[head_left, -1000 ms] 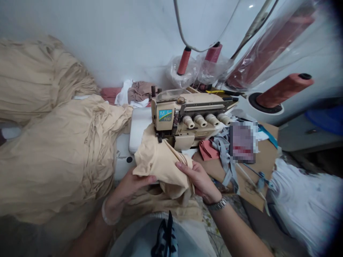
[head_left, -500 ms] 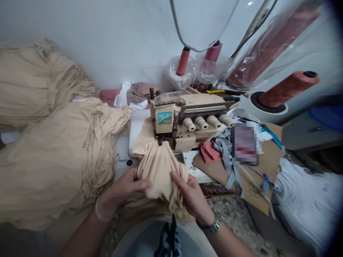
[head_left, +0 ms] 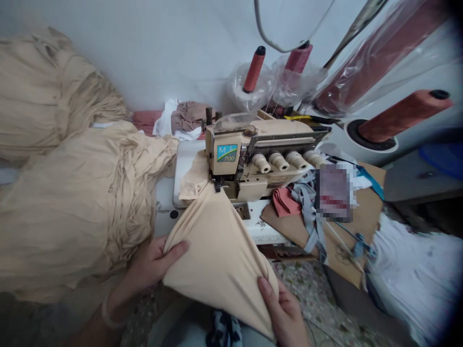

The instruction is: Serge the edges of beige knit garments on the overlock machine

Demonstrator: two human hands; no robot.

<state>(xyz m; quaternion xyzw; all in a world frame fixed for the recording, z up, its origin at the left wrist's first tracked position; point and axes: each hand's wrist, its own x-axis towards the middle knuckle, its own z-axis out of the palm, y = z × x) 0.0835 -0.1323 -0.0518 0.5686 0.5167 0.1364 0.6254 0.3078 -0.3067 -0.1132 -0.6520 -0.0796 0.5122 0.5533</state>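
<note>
A beige piece of fabric [head_left: 217, 250] runs from under the presser foot of a cream sewing machine [head_left: 282, 140] down toward me, stretched flat into a wide triangle. My left hand [head_left: 155, 262] pinches its left edge, thumb on top. Lower down on the right, my right hand [head_left: 280, 303] grips the other edge, thumb on top and fingers partly hidden behind the cloth. The fabric's far end lies bunched on the white machine plate, left of the needle area.
Heaped beige cloth [head_left: 68, 202] fills the left side. Behind the machine stand red thread cones [head_left: 254, 70], some in plastic. At right are cardboard [head_left: 340, 241] with grey strips and a folded coral cloth [head_left: 285, 201], then white fabric [head_left: 415, 279].
My hands have moved apart and toward me, the right one down and rightward. The fabric between them went from gathered and wrinkled to pulled taut. The view has shifted slightly.
</note>
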